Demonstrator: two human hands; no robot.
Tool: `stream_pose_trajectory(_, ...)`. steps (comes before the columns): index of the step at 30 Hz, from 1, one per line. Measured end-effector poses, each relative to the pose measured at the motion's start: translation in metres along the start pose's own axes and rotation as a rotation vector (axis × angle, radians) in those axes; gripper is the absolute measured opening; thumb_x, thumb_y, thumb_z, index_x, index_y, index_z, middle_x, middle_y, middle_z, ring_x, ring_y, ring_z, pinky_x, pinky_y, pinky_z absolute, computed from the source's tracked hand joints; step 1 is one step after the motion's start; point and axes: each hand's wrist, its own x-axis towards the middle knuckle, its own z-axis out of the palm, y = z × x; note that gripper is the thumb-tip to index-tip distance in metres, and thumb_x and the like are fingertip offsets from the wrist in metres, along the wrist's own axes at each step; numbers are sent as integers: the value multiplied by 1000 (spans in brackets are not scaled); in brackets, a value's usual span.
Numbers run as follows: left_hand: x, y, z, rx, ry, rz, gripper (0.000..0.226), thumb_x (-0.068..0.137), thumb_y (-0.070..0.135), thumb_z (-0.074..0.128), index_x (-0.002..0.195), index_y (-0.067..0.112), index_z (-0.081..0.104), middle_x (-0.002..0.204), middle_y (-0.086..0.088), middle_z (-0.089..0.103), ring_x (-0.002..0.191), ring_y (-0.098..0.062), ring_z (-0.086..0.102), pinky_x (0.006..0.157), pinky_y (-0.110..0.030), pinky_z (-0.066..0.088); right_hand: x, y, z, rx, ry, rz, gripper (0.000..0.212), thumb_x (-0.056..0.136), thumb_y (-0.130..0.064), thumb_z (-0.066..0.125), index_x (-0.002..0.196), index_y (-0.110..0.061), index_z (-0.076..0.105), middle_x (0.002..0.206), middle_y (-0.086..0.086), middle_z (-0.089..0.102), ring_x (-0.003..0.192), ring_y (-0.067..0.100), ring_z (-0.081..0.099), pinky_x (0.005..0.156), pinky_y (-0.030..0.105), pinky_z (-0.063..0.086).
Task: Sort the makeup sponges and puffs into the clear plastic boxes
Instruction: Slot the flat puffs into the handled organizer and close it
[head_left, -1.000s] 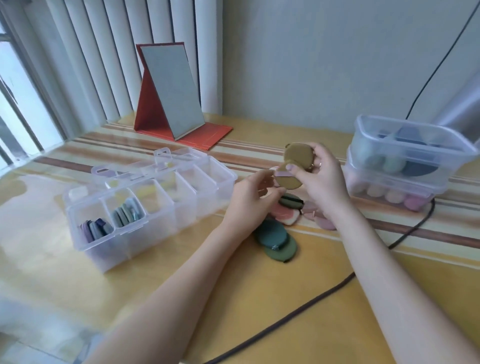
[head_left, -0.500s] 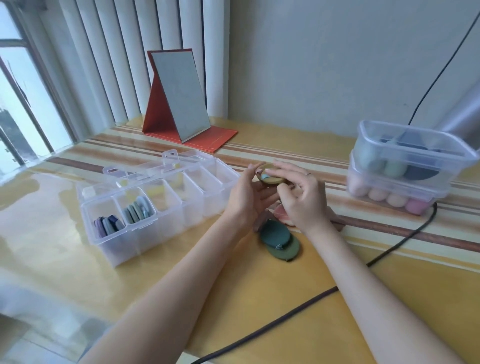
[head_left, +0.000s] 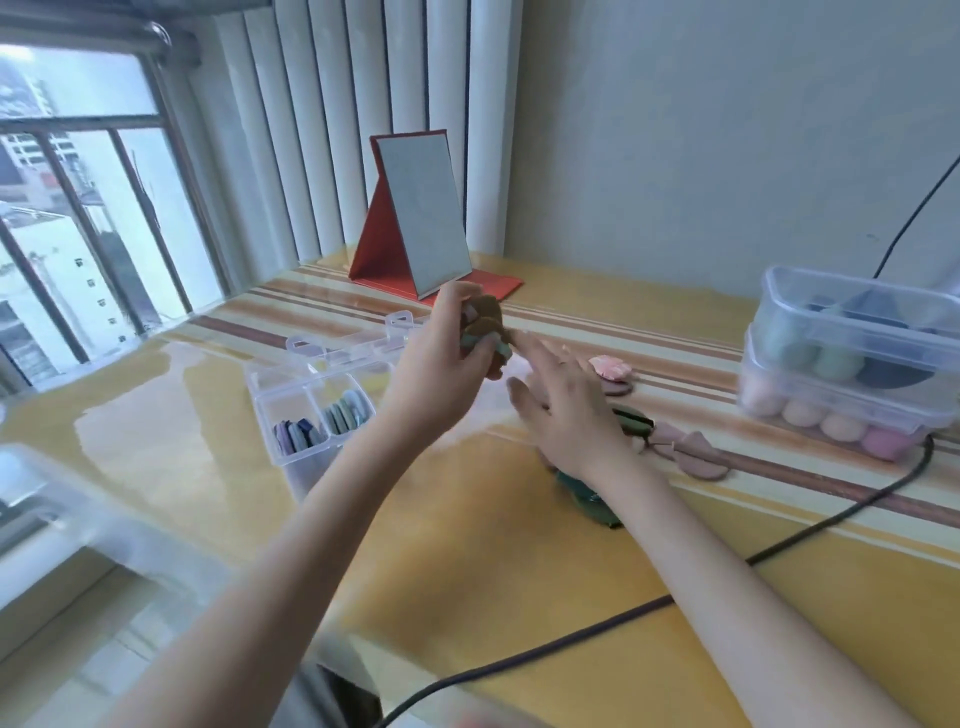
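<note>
A small stack of olive-brown puffs (head_left: 483, 325) is pinched in the left hand (head_left: 441, 374), thumb below and fingers curled over the top, and is held raised above the table (head_left: 441, 545), just over the far end of the compartment box (head_left: 317, 415). The stack is judged to be gathered in one hand so that like colours can be dropped into a single compartment together. The puffs appear blurred, so their exact count cannot be told.

The right hand (head_left: 566, 410) is held flat with fingers spread and straight, gripping nothing, low over the loose pile. It is probably positioned there to reach for the next piece. Beneath the wrist, dark green puffs (head_left: 587, 499) are partly covered.

Outward from the right hand, mauve puffs (head_left: 696, 452) lie flat on the striped part of the table, and a pink shell-shaped puff (head_left: 610, 366) rests beyond the fingertips. These pieces are unsorted.

In the compartment box, purple-blue puffs (head_left: 296, 436) stand on edge in one near cell and pale green-blue puffs (head_left: 345, 413) in the adjacent cell; edge-on storage is judged to save room.

At the right edge, two stacked clear tubs (head_left: 852, 332) hold rounded sponges, pink below and green and dark above. A red folding mirror (head_left: 421, 223) stands at the back, and a dark cable (head_left: 571, 639) crosses the near table
</note>
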Motion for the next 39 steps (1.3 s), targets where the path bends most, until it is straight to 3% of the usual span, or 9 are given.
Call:
stream_pose_trajectory(2, -3, -7, -21, 74, 31, -11, 27, 92, 11, 56, 115, 18, 45, 94, 6, 58, 83, -15, 67, 73, -35, 59, 1, -5, 9, -119, -65, -23, 57, 92, -52, 23, 141, -29, 41, 126, -1, 60, 124, 21, 46, 106, 45, 31)
stream_pose_trajectory(7, -9, -23, -54, 199, 81, -64, 23, 91, 12, 57, 108, 22, 45, 97, 2, 58, 87, -17, 58, 69, -18, 48, -1, -10, 12, -72, 114, -37, 58, 90, -52, 19, 119, -19, 59, 79, -11, 56, 96, 23, 56, 84, 36, 34)
stream_pose_trajectory(12, -9, -26, -59, -68, -60, -185, 25, 87, 3, 60, 107, 18, 59, 100, -8, 64, 95, -25, 64, 85, -32, 54, 14, -37, 12, 57, 213, -6, 50, 90, -54, 29, 115, -19, 56, 82, -7, 59, 85, 20, 57, 84, 40, 42)
stream_pose_trajectory(17, -6, -22, -65, -392, 121, -348, 14, 98, 16, 50, 106, 10, 59, 95, -8, 64, 90, -18, 65, 77, -28, 59, 48, -74, 23, 270, 16, -25, 24, 93, -36, 57, 113, -23, 52, 77, -4, 57, 67, 11, 52, 65, 27, 44)
stream_pose_trajectory(21, -9, -18, -64, -354, 196, -318, 20, 102, 21, 42, 97, 15, 61, 87, -1, 65, 76, -6, 65, 64, -20, 57, 58, -78, 35, 491, 9, 67, 23, 91, -22, 64, 105, -19, 46, 76, 4, 58, 68, 15, 56, 50, 8, 38)
stream_pose_trajectory(26, -7, -20, -64, -248, 195, -350, 16, 101, 22, 44, 97, 23, 60, 88, 5, 62, 90, -15, 62, 81, -31, 58, 60, -75, 37, 461, 11, 115, 22, 88, -22, 68, 94, -17, 48, 78, -9, 54, 70, 1, 52, 49, 0, 34)
stream_pose_trajectory(32, -7, -18, -64, -160, 207, -378, 16, 101, 24, 43, 101, 24, 59, 86, 11, 61, 85, -7, 62, 73, -20, 56, 58, -76, 38, 463, 6, 125, 30, 86, -24, 70, 76, -27, 42, 82, -2, 60, 69, 6, 55, 48, 2, 35)
stream_pose_trajectory(36, -7, -18, -64, -82, 230, -343, 17, 101, 25, 43, 96, 27, 60, 87, 12, 63, 90, -12, 63, 83, -32, 57, 60, -78, 33, 567, -21, 164, 26, 85, -23, 72, 83, -24, 46, 80, -1, 61, 70, 8, 56, 50, 5, 37)
stream_pose_trajectory(39, -7, -24, -64, -85, 282, -315, 17, 100, 23, 46, 91, 28, 60, 91, 2, 67, 90, -17, 67, 76, -36, 59, 63, -75, 28, 683, -43, 233, 21, 85, -21, 71, 95, -18, 53, 82, 3, 61, 72, 11, 56, 60, 17, 43)
